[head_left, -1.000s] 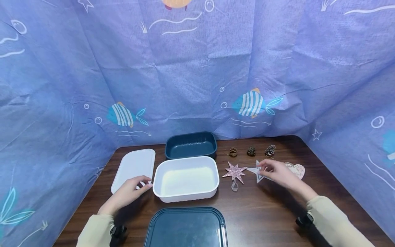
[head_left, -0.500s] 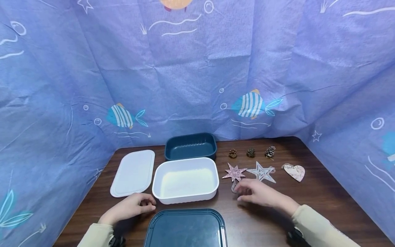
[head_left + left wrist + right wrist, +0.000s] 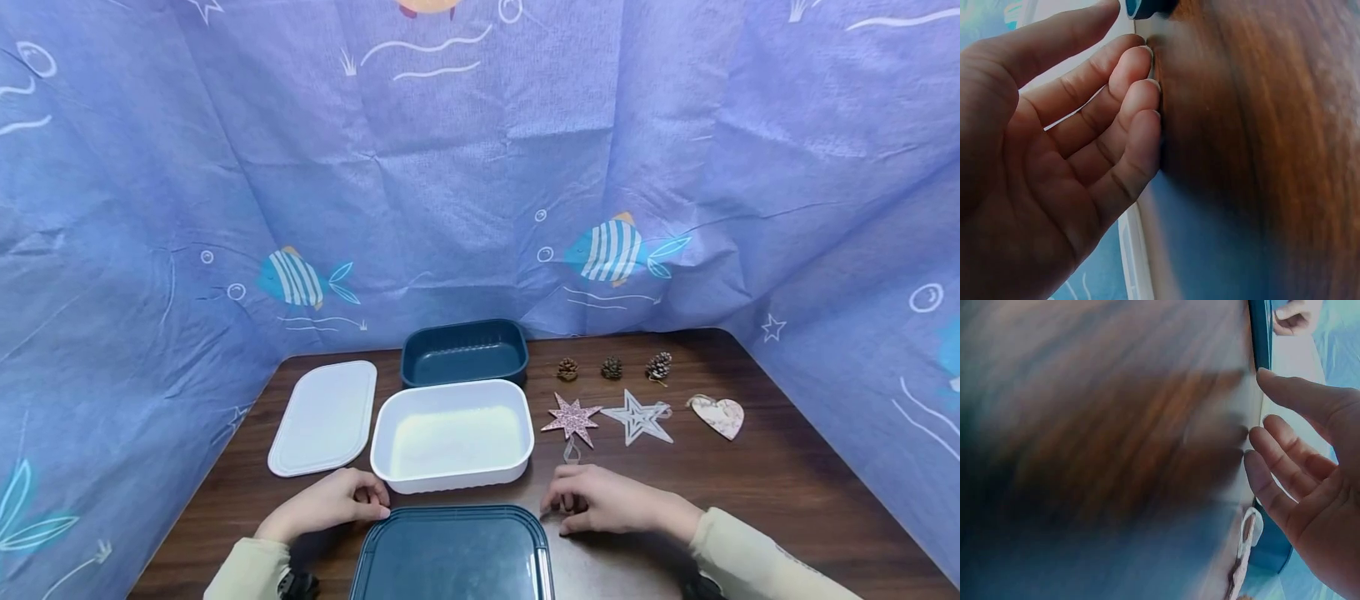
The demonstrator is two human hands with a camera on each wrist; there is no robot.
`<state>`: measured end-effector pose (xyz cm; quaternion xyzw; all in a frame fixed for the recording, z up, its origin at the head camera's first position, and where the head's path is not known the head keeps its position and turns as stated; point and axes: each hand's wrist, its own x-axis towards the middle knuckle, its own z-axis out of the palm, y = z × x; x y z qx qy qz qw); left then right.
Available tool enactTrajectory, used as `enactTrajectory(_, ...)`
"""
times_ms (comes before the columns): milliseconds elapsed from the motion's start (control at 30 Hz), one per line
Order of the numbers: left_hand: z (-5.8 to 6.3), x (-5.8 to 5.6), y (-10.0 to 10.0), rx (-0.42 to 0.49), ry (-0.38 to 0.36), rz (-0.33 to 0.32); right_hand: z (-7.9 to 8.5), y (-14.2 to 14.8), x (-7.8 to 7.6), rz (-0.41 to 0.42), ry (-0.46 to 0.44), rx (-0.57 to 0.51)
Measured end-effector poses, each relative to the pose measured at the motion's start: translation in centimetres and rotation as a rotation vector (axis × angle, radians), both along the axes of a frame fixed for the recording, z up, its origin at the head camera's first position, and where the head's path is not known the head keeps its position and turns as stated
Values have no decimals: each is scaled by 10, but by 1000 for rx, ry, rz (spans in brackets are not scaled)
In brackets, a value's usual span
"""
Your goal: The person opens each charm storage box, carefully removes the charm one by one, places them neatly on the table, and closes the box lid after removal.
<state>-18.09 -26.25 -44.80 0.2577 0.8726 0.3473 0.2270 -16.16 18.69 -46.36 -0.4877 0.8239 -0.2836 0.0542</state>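
Note:
Beside the far left corner of a dark teal lid [image 3: 456, 557] rests my left hand [image 3: 333, 504], its fingers loosely bent around nothing. My right hand [image 3: 611, 500] lies on the table near the lid's far right corner, also holding nothing, thumb and fingers apart in the right wrist view. A white rectangular container [image 3: 453, 483] stands just beyond the lid, between the hands. Past the right hand lie a pink glitter star ornament [image 3: 572, 418] with a ribbon loop, a silver star ornament [image 3: 637, 417] and a floral heart ornament [image 3: 717, 416].
A dark teal container [image 3: 465, 367] stands behind the white one. To the left lies a white lid [image 3: 324, 418]. A brown pinecone [image 3: 567, 370], a greenish pinecone [image 3: 611, 367] and a white-tipped pinecone [image 3: 658, 367] line the back right. A blue fish-patterned curtain [image 3: 465, 183] encloses the table.
My right hand has left the silver star and come left and nearer, to the teal lid's corner. My left hand has moved from the white container's left side toward the teal lid.

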Motion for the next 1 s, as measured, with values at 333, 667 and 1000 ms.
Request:
enactTrajectory(333, 1, 0, 4, -7, -23, -9, -3, -14, 5, 42, 41, 15)
enactTrajectory(667, -3, -7, 2, 19, 9, -71, 1, -21, 4, 67, 81, 57)
enactTrajectory(1000, -2, -3, 4, 41, -28, -69, 8, -27, 4, 132, 195, 192)
